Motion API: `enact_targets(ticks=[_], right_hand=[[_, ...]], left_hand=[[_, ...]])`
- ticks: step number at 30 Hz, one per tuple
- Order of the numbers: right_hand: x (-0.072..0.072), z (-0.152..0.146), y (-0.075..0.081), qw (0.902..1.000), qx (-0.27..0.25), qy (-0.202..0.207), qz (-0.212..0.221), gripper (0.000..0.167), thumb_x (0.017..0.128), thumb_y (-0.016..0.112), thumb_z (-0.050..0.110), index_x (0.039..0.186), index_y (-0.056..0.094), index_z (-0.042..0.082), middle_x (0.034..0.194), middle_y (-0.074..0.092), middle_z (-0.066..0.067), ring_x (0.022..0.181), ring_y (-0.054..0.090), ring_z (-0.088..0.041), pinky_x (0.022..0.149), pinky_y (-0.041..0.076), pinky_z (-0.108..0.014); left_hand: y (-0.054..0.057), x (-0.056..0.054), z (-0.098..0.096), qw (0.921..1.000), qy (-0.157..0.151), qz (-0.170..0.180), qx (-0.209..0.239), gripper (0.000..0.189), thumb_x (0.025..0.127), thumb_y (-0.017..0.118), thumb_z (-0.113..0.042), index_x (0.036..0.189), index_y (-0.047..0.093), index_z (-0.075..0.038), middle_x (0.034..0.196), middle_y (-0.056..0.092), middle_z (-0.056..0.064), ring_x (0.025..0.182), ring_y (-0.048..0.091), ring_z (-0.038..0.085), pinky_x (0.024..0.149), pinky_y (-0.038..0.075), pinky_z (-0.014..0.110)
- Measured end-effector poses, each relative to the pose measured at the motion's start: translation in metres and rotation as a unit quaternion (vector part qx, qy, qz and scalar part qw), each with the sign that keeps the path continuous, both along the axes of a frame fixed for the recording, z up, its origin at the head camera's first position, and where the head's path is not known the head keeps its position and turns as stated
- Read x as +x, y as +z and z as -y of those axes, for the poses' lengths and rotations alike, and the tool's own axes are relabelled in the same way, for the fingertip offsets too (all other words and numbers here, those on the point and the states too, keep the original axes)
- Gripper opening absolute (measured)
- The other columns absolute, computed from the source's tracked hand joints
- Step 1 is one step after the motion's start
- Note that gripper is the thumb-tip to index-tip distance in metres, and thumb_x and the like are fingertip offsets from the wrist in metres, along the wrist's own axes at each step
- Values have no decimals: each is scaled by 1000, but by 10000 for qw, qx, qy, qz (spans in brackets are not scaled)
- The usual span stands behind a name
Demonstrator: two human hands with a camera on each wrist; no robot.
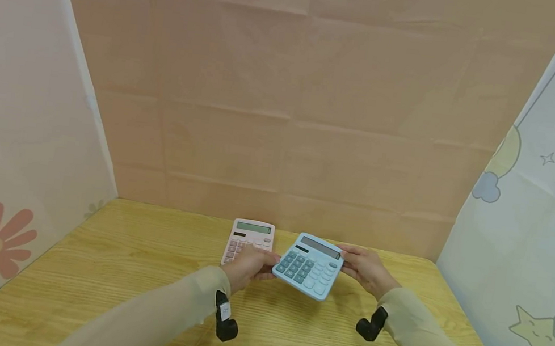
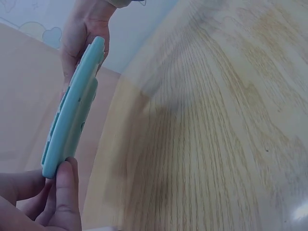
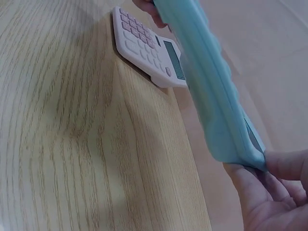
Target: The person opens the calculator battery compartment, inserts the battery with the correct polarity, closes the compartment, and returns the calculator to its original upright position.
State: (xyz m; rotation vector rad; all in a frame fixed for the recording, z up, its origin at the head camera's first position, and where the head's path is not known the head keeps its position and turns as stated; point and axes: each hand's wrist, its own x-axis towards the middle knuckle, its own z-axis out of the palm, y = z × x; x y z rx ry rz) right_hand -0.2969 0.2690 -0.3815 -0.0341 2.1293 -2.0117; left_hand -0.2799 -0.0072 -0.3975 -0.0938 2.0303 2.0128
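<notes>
A light blue calculator [image 1: 312, 265] is held tilted above the wooden table, its keys and display facing up. My left hand [image 1: 248, 267] pinches its lower left corner between thumb and fingers. At the upper right corner, my right hand [image 1: 366, 269] grips the edge. In both wrist views the blue calculator [image 2: 72, 108] appears edge-on, with air between it and the tabletop. Behind my left hand lies a pink calculator [image 1: 253, 233], its lower keys partly covered by that hand. The right wrist view shows the pink calculator [image 3: 144, 45] resting flat on the table.
The wooden table [image 1: 143, 272] reaches back to a tan paper backdrop [image 1: 289, 111]. Pale printed panels stand at the left [image 1: 32, 111] and right [image 1: 533, 225]. A small black camera mount sits on each wrist.
</notes>
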Motion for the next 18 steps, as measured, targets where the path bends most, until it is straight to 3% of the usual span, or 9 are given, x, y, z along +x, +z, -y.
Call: enact_targets(ticks=[9,13,18], right_hand=[[-2,5,0,10000,44,-32,10,44,102,46,8,142,37,-9,114,65,-7,91,66,-8,82,57,-24],[-5,7,0,10000,19,-53,34,45,103,45,8,143,36,-10,114,65,-6,92,65,-7,85,56,-25],[-6,9,-1,10000,4,-67,45,44,102,46,8,141,38,-10,115,66,-7,93,65,-8,86,56,-26]], left_hand=[[-1,5,-4,9990,-193,270,-286,18,92,62,-9,105,67,3,91,72,10,76,68,15,79,59,33],[-4,4,-5,9985,-146,434,-307,17,91,64,-11,103,67,2,91,72,11,75,68,17,77,59,34],[-6,6,-7,9969,-356,479,-506,17,94,60,-11,103,66,1,90,71,10,76,66,17,75,59,33]])
